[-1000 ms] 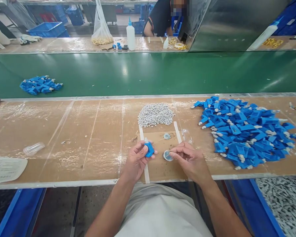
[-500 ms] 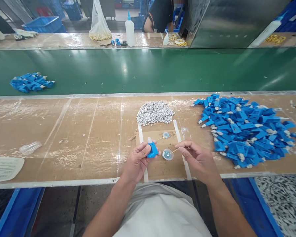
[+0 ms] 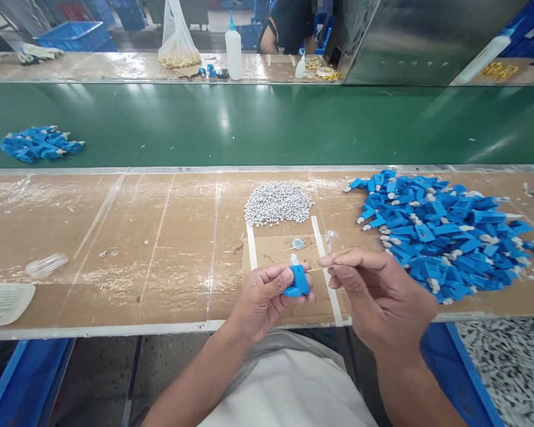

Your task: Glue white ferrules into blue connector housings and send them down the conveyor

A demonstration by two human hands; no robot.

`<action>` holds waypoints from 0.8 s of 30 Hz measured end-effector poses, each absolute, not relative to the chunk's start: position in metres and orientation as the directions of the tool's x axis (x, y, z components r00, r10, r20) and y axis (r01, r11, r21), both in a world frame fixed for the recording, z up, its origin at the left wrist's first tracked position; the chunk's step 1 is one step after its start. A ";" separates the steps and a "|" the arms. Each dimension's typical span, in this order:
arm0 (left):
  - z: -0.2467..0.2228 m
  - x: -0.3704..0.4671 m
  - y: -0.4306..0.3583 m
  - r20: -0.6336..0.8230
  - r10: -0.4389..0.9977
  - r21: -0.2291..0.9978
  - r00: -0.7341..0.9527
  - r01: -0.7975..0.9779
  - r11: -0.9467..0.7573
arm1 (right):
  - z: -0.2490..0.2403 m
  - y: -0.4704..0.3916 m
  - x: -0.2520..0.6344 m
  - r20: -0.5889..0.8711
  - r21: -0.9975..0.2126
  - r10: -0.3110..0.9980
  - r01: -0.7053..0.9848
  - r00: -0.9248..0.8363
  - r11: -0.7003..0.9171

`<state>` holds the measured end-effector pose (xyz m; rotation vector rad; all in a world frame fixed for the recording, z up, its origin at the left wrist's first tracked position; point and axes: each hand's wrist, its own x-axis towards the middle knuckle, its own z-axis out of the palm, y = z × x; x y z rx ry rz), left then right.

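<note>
My left hand [image 3: 267, 296] grips a blue plastic piece [image 3: 298, 281] with a whitish tip pointing up. Between the thumb and fingers of my right hand [image 3: 374, 290] is a thin wooden stick [image 3: 317, 270], its far end at the blue piece's right side. Beyond my hands, a small clear dish [image 3: 298, 243] rests on a cardboard sheet [image 3: 267, 246] marked by two white strips. The second dish is hidden behind my hands. Behind the sheet lies a heap of small grey-white pieces [image 3: 278, 203].
A large pile of blue pieces [image 3: 445, 228] covers the table's right side. Another blue pile [image 3: 40, 144] lies on the green belt [image 3: 196, 127]. At left are a clear plastic item [image 3: 47, 265] and a paper [image 3: 4, 303]. A person [image 3: 289, 26] is across the belt.
My left hand has moved right with the blue piece, now over the near dish. My right hand has lifted the stick from the dish to the blue piece. The pile on the belt has shifted left.
</note>
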<state>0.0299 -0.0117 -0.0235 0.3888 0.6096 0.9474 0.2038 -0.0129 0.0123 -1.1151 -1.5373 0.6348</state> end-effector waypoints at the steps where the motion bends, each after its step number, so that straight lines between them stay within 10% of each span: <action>1: -0.024 0.030 -0.012 -0.312 0.843 0.565 0.438 -0.628 0.535 | 0.012 -0.012 0.203 0.481 -0.832 0.876 0.315 0.001 0.457; 24: -0.033 0.029 -0.013 -0.273 0.839 0.584 0.471 -0.612 0.533 | 0.004 -0.004 0.202 0.545 -0.706 0.816 0.418 -0.194 0.571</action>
